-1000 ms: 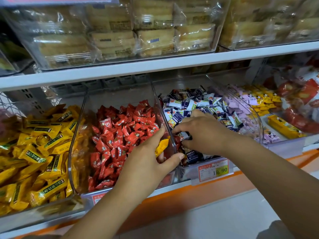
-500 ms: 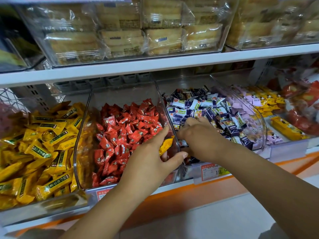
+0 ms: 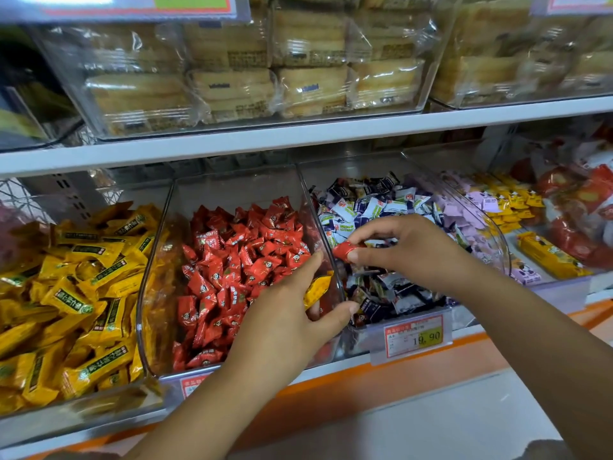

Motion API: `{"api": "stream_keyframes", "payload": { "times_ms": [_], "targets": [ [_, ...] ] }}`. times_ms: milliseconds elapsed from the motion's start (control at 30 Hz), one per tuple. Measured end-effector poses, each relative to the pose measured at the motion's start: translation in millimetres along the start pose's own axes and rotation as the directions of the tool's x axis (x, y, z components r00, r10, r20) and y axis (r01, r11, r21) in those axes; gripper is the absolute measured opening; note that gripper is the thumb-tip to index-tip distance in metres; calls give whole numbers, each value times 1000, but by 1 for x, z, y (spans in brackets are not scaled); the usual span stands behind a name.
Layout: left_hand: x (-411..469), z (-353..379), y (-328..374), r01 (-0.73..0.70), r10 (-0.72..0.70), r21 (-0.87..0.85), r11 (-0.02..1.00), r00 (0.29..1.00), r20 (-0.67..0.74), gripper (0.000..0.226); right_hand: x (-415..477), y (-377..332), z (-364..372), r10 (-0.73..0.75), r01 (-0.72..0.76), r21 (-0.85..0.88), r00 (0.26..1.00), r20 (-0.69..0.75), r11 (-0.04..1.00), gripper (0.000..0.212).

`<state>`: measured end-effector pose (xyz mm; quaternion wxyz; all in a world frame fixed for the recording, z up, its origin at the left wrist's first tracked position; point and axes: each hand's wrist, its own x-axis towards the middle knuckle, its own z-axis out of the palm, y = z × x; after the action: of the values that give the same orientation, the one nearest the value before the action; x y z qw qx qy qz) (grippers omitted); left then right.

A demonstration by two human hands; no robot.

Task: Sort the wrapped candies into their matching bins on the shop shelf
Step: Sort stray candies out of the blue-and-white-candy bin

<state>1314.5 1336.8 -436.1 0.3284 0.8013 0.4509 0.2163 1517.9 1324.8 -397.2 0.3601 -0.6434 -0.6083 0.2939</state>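
red candy (image 3: 343, 252) pinched at its right end by thumb and fingertips of right hand (image 3: 408, 250); long axis roughly left-right, free end pointing left toward the red bin (image 3: 232, 190); it hangs just above the blue-and-white candies (image 3: 365, 207) in the mixed bin (image 3: 497, 240), near that bin's left wall; other right fingers loosely curled

left hand (image 3: 285, 313) is at the near right corner of the red bin, forefinger and thumb spread apart, thumb tip at the clear divider wall (image 3: 318, 220); a yellow candy (image 3: 316, 288) is held in the palm, long axis slanting up to the right; which fingers trap it, cannot tell

red bin is full of red candies (image 3: 232, 260); further left, a bin of yellow candies (image 3: 76, 293); right of the mixed bin, purple packets (image 3: 464, 214), then yellow bars and red bags

price tag (image 3: 414, 336) is clipped to the front of the mixed bin; shelf edge (image 3: 365, 370) below is orange; white shelf board (image 3: 298, 137) above carries clear tubs of wrapped cakes (image 3: 311, 88); pale floor (image 3: 447, 426) at the near right
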Motion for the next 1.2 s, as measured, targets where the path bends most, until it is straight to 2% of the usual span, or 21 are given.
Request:
{"api": "stream_keyframes", "payload": {
  "times_ms": [100, 200, 333, 500, 567, 667, 700, 767, 833, 867, 933, 1000, 1067, 1200],
  "targets": [
    [0, 0, 0, -4, 4, 7, 1000, 1000, 4, 82, 0, -3, -2, 26, -24, 107, 999, -23, 994, 13],
    [-1, 0, 1, -2, 2, 26, 1000, 1000, 15, 83, 3, -4, -4, 32, -17, 136, 994, -108, 991, 16],
    [-1, 0, 0, -11, 10, 43, 999, 1000, 18, 83, 13, -15, 7, -114, 144, 112, 965, -235, 983, 21],
    [-1, 0, 0, -22, 22, 61, 998, 1000, -5, 82, 21, -24, 35, -170, 177, 97, 983, -72, 979, 40],
    [-1, 0, -1, -21, 22, 52, 998, 1000, -6, 82, 22, -25, 32, -167, 172, 76, 983, -76, 982, 40],
    [-1, -1, -2, -23, 23, 59, 998, 1000, 1, 83, 17, -27, 14, -131, 132, 0, 983, -127, 991, 22],
    [-1, -1, -1, -23, 23, 55, 998, 1000, 5, 83, 13, -28, 5, -91, 89, -27, 992, -91, 996, 17],
    [-1, 0, -2, -28, 28, 47, 999, 1000, 6, 83, 5, -25, -7, 28, -9, -152, 992, 123, 988, 12],
    [0, 0, -3, -33, 33, 42, 999, 999, -1, 83, -2, -17, -8, 141, 3, -390, 930, 340, 921, 17],
    [1, 1, -3, -33, 34, 38, 999, 999, -7, 83, -3, -12, -3, 179, 40, -493, 904, 389, 869, 23],
    [1, 1, -3, -38, 39, 30, 999, 999, -26, 82, -1, 2, 8, 188, 89, -601, 904, 383, 794, 38],
    [1, 1, -3, -35, 35, 19, 999, 999, -35, 82, 1, 10, 14, 128, 114, -639, 939, 320, 761, 44],
    [-1, 0, -2, -22, 22, 9, 1000, 1000, -21, 82, 3, 12, 9, 47, 144, -641, 962, 271, 754, 36],
    [-2, -1, -1, -9, 9, 16, 1000, 1000, -1, 82, 3, 11, -4, 52, 49, -574, 986, 159, 817, 26]
  ]
}}
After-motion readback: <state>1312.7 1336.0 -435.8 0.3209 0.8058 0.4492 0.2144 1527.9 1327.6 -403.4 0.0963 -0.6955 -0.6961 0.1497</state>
